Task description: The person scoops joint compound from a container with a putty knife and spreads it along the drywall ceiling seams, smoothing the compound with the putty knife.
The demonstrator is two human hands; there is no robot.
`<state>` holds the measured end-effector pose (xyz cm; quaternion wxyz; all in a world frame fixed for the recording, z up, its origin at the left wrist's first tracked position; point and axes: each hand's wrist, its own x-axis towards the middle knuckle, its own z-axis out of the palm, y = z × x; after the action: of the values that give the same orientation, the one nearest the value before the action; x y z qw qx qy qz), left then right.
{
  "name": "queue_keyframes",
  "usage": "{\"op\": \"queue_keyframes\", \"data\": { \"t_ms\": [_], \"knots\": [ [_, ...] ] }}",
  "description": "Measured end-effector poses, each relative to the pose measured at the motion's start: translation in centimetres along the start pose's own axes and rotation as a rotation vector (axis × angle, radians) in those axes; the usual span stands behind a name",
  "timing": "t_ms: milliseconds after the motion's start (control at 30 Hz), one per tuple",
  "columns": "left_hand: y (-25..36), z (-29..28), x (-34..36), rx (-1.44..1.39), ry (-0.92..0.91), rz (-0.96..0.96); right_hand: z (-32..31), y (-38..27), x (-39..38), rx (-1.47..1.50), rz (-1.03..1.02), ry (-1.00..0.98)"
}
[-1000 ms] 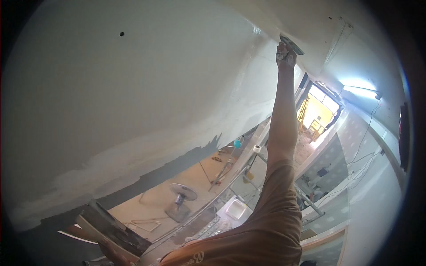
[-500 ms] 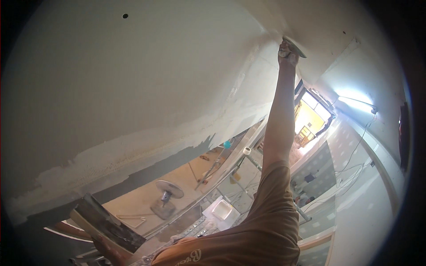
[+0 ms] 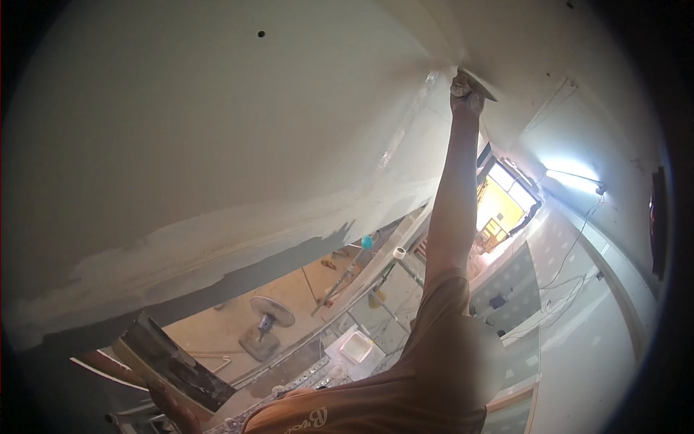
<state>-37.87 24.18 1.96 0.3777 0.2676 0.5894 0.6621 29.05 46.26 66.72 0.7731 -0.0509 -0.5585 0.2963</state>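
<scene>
My right arm stretches up to the corner where the pale plasterboard surfaces meet. My right hand [image 3: 466, 94], smeared white, is closed around a flat-bladed filling knife [image 3: 480, 85], its blade against the board. The handle is mostly hidden by my fingers. At the lower left is a long, dark, smeared mud pan [image 3: 177, 365]. My left hand [image 3: 172, 411] shows in part below it and grips it from beneath; most fingers are hidden. A pale filler band [image 3: 166, 246] runs along the lower edge of the large board [image 3: 217, 137].
Below stand a pedestal fan [image 3: 272, 311], scaffold rails [image 3: 340, 286] and a white tub [image 3: 356, 347]. A lit tube lamp [image 3: 575, 176] with hanging cable [image 3: 580, 235] is at the right, near a patched wall [image 3: 578, 325]. A bright opening [image 3: 506, 195] lies beyond my arm.
The view has shifted slightly, so the board's hole sits farther right and the lamp farther left. My right hand stays at the corner with the filling knife; the left still has the mud pan.
</scene>
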Motion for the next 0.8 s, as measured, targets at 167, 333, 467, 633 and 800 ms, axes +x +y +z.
{"op": "queue_keyframes", "data": {
  "t_ms": [167, 333, 467, 633, 800],
  "knots": [
    [-5.2, -4.3, 1.2, 0.444, -0.138, 0.653, 1.0, -0.6, 2.9, 0.022, -0.011, -0.048],
    [-4.1, -5.8, 1.5, 0.337, -0.147, 0.628, 2.5, 1.1, 2.5, -0.055, -0.142, 0.121],
    [-4.8, -4.6, 4.2, 0.148, -0.053, 0.14, 3.1, -0.1, 1.5, -0.092, -0.114, -0.115],
    [-6.9, -7.4, 7.4, 0.254, 0.014, 0.299, 8.3, 5.8, 2.0, -0.045, -0.242, -0.053],
    [-0.5, -6.9, 5.0, -0.051, -0.039, 0.202, 15.4, 7.8, -1.7, 0.025, -0.369, -0.122]
  ]
}}
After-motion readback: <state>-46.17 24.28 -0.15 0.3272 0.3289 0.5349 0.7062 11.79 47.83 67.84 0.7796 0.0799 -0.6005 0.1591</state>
